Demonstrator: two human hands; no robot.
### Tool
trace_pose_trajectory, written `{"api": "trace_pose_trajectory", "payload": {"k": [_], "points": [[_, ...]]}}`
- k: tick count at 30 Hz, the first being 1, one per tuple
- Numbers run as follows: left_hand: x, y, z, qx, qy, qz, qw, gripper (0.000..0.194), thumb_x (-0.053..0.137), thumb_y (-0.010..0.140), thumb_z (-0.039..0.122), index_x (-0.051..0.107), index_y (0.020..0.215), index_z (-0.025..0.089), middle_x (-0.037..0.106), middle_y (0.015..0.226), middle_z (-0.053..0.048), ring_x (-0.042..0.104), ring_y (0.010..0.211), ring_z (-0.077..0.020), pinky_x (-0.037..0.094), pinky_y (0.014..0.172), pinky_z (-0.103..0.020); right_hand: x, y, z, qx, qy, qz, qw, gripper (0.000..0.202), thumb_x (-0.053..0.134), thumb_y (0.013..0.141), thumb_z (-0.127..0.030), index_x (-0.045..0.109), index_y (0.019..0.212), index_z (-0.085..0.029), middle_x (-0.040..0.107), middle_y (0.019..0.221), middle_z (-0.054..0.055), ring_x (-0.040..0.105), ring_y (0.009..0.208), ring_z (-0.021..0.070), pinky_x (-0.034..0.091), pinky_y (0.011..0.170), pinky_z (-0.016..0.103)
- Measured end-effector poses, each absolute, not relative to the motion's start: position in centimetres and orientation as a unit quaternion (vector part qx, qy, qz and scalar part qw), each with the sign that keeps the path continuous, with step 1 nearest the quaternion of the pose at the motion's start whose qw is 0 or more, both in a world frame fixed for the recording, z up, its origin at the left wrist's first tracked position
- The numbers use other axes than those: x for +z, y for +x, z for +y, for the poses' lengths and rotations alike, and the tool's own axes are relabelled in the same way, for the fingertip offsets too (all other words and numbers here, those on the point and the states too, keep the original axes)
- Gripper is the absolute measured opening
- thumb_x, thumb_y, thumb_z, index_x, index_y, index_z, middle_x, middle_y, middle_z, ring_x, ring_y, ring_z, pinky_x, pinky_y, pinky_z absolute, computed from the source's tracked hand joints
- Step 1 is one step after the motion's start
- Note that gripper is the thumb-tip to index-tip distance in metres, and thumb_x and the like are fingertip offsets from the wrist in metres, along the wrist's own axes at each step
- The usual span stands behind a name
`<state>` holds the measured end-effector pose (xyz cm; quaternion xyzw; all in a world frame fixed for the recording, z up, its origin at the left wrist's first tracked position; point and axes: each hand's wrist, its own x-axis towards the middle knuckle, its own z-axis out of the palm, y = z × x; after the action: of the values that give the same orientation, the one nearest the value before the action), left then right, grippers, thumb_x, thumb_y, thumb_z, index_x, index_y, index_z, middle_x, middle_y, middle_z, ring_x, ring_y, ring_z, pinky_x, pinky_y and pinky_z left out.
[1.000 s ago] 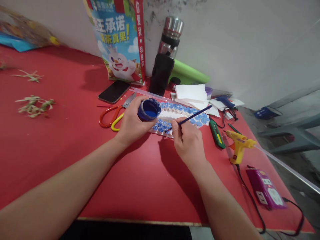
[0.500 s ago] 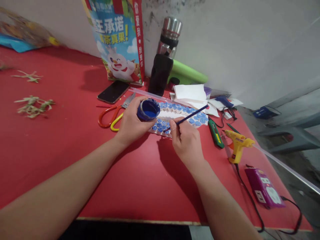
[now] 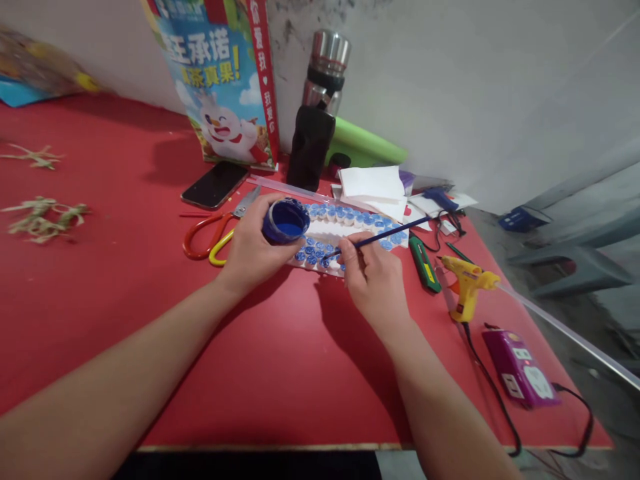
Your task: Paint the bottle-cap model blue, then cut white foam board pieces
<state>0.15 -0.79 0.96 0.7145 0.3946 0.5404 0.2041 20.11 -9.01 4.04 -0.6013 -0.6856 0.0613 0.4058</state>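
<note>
Leaning flatter than before, the brush [image 3: 393, 232], pinched tight in the right hand [image 3: 377, 283], I'd dab lightly at the board's [image 3: 327, 231] near edge, the left hand [image 3: 253, 247] wrapped round the jar [image 3: 285, 223] over its left end.

Paint jar [image 3: 286, 221], brush [image 3: 393, 231], scissors [image 3: 206, 235], steel bottle [image 3: 330, 53], yellow glue gun [image 3: 467, 287]: one each; straw bundles [image 3: 45, 219]: probably two.

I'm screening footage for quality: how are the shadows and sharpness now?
Head view: the right hand casts a soft-edged shadow on the red tabletop; the thin blue paintbrush's tip looks slightly soft; the frame's edges look stretched.
</note>
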Motion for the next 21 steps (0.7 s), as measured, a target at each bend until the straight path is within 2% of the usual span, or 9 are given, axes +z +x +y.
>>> {"api": "trace_pose_trajectory", "payload": {"k": [16, 21], "points": [[1.01, 0.09, -0.65, 0.534, 0.724, 0.391, 0.193, 0.053, 0.086, 0.072, 0.023, 0.063, 0.12, 0.024, 0.072, 0.12, -0.006, 0.069, 0.115, -0.029, 0.057, 0.105, -0.046, 4.39, 20.51, -9.24, 0.042, -0.613, -0.67, 0.416, 0.028, 0.048, 0.107, -0.041, 0.062, 0.094, -0.02, 0.073, 0.076, 0.005, 0.07, 0.068, 0.0189, 0.048, 0.065, 0.031], [1.08, 0.1, -0.67, 0.53, 0.723, 0.399, 0.193, 0.053, 0.086, 0.072, 0.024, 0.063, 0.12, 0.024, 0.072, 0.118, -0.006, 0.069, 0.114, -0.029, 0.057, 0.104, -0.047, 4.38, 20.5, -9.29, 0.037, -0.628, -0.671, 0.392, 0.029, 0.049, 0.106, -0.04, 0.063, 0.092, -0.019, 0.073, 0.074, 0.005, 0.067, 0.063, 0.0181, 0.045, 0.063, 0.031]]}}
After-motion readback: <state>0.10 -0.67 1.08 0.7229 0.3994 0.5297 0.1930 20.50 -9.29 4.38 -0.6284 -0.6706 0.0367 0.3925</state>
